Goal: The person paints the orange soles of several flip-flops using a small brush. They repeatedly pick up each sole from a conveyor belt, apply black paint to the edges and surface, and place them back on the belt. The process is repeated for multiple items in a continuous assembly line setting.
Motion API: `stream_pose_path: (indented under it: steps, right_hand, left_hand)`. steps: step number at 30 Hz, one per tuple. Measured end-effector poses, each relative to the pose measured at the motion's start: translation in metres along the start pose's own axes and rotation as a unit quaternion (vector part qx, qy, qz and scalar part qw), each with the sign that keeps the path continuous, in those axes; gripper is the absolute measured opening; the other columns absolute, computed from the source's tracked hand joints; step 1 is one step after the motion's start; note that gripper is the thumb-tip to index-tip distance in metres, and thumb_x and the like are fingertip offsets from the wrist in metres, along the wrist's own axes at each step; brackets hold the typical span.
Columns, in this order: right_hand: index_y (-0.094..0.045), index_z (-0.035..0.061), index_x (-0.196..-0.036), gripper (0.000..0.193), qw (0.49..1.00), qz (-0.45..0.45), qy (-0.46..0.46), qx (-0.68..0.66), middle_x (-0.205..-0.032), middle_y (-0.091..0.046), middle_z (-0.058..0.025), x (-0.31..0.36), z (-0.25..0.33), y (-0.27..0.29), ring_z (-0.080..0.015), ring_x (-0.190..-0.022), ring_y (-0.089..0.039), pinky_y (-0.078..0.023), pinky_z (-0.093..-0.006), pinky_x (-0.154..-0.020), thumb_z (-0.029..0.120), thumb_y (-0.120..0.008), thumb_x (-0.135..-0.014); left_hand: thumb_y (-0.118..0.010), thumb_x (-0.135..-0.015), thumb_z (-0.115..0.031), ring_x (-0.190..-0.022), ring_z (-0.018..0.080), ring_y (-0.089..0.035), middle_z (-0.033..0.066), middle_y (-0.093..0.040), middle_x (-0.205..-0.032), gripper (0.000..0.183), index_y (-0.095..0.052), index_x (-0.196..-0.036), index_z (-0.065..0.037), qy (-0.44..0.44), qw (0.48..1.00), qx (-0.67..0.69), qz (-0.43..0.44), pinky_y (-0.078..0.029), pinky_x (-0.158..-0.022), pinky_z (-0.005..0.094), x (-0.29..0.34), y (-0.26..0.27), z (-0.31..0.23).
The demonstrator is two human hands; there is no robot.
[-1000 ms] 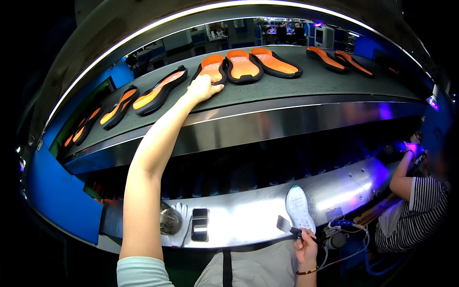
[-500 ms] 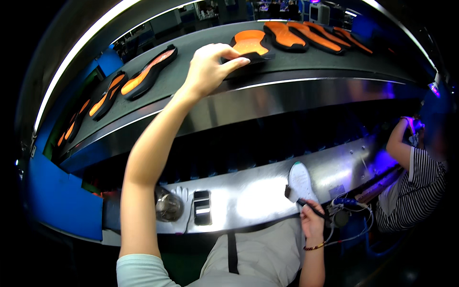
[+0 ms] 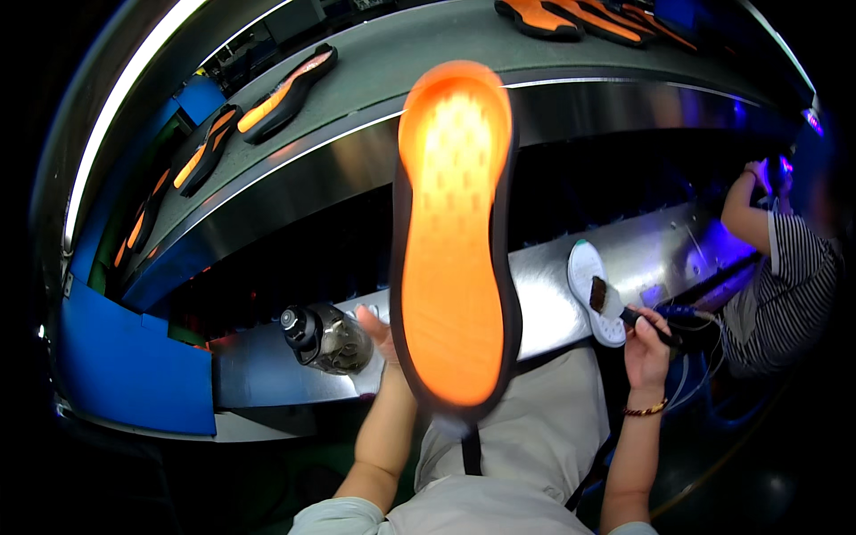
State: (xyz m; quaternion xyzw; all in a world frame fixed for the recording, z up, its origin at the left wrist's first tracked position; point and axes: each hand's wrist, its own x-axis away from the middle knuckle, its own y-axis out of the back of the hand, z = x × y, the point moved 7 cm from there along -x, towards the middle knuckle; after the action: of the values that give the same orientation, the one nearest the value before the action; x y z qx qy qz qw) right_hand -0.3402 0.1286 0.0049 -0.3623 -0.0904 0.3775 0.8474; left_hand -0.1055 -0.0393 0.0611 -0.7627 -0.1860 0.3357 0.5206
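A shoe sole [image 3: 453, 303], orange on its face with a black rim, is held up close to the camera and fills the middle of the picture. My left hand [image 3: 378, 333] is behind its left edge, gripping it; a stretched digit shows and the sole hides the other fingers. My right hand [image 3: 646, 351] is closed round the black handle of a flat brush [image 3: 610, 301] with dark bristles. The brush is over a white shoe-shaped piece [image 3: 585, 264] with a green tip, on the metal ledge [image 3: 544, 308]. I cannot tell whether the bristles touch it.
Several more orange-and-black soles [image 3: 287, 96] lie on the green conveyor belt [image 3: 379, 80] beyond the steel side rail [image 3: 312, 171]. A dark clear bottle [image 3: 334, 341] stands on the ledge at left. To the right, a co-worker in a striped shirt [image 3: 785, 285] works near cables [image 3: 700, 357].
My left hand has taken the sole off the belt and drawn it back toward me, upright before the camera. My right hand with the brush has shifted slightly up and right in the picture.
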Motion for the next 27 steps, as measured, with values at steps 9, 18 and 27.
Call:
stream_pose_path:
  steps: [9,18,27]
  right_hand:
    - [-0.059,-0.0038,-0.085,0.017,0.971,0.099,-0.106,0.188,-0.080,-0.060,-0.0102,0.001,-0.042,-0.084,-0.0139,-0.075,-0.056,-0.044,-0.0228,-0.071,-0.001,-0.059,-0.068]
    - [-0.060,-0.0021,-0.084,0.016,0.950,0.144,-0.040,0.274,-0.076,-0.061,-0.0086,-0.054,-0.052,-0.126,-0.0118,-0.069,-0.058,-0.046,-0.0196,-0.064,0.003,-0.062,-0.069]
    - [-0.061,0.0053,-0.073,0.014,0.781,0.280,0.191,0.525,-0.071,-0.060,-0.0073,0.038,-0.056,-0.155,-0.0208,-0.066,-0.057,-0.040,-0.0290,-0.061,0.006,-0.062,-0.059]
  left_hand:
    - [-0.042,-0.076,-0.056,-0.105,0.0261,-0.045,0.0120,-0.041,-0.120,0.066,-0.036,-0.121,-0.008,0.156,0.962,-0.071,-0.213,-0.036,-0.089,0.0384,0.033,0.093,0.067]
    - [-0.021,-0.076,-0.065,-0.105,0.0205,-0.046,0.0087,-0.043,-0.120,0.075,-0.033,-0.124,-0.008,0.175,0.968,-0.036,-0.177,-0.037,-0.088,0.0317,0.027,0.077,0.077]
    - [-0.021,-0.079,-0.061,-0.106,0.0214,-0.044,0.0077,-0.043,-0.119,0.068,-0.037,-0.120,-0.010,0.074,0.961,-0.141,-0.226,-0.034,-0.090,0.0344,0.012,0.101,0.043]
